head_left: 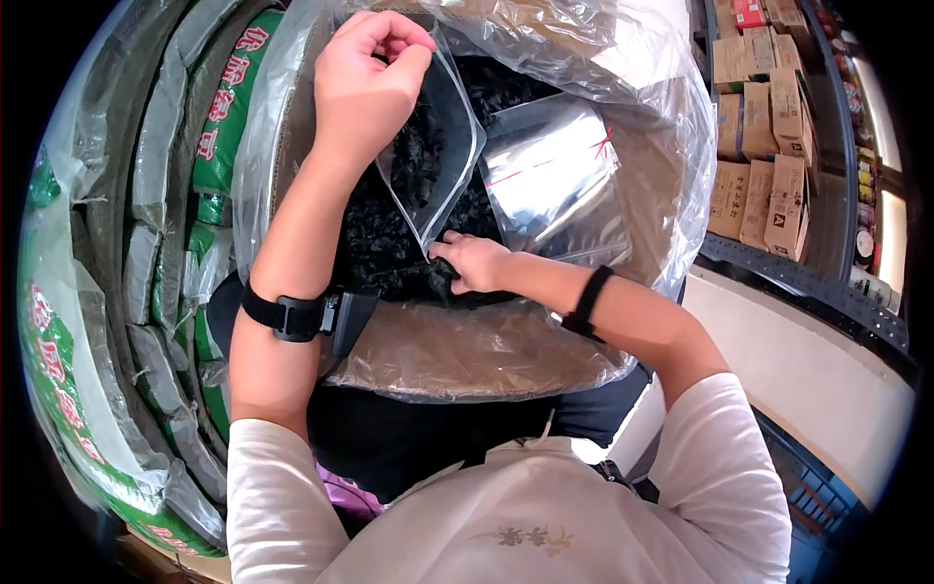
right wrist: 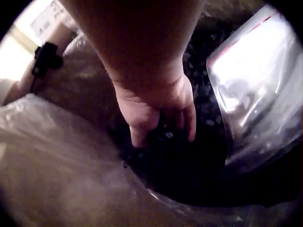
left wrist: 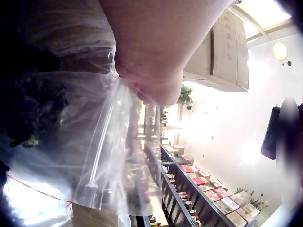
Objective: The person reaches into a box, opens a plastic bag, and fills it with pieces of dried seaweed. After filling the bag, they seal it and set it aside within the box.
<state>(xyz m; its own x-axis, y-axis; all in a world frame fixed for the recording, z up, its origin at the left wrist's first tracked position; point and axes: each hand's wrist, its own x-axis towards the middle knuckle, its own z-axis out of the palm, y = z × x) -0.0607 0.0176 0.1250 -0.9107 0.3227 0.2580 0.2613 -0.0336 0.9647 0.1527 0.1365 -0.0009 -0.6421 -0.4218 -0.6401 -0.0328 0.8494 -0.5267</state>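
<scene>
My left hand (head_left: 375, 83) is raised over the carton and pinches the upper edge of a clear plastic bag (head_left: 443, 146). The bag hangs with its mouth spread, and its see-through side (left wrist: 102, 156) fills much of the left wrist view. Dark, crinkled dried pieces (head_left: 375, 234) lie in the lined carton under it. Low in the carton, my right hand (head_left: 474, 263) has its fingers curled among these pieces, beside the bag's lower corner. In the right wrist view, the thumb and fingers (right wrist: 190, 127) close round some dark bits; the fingertips are partly hidden.
A stack of clear bags (head_left: 550, 161) tied with red string lies on the pieces at the right. Clear plastic liner (head_left: 671, 146) drapes over the carton's walls. Green and white sacks (head_left: 229, 112) are piled on the left; a shelf with small boxes (head_left: 764, 127) stands on the right.
</scene>
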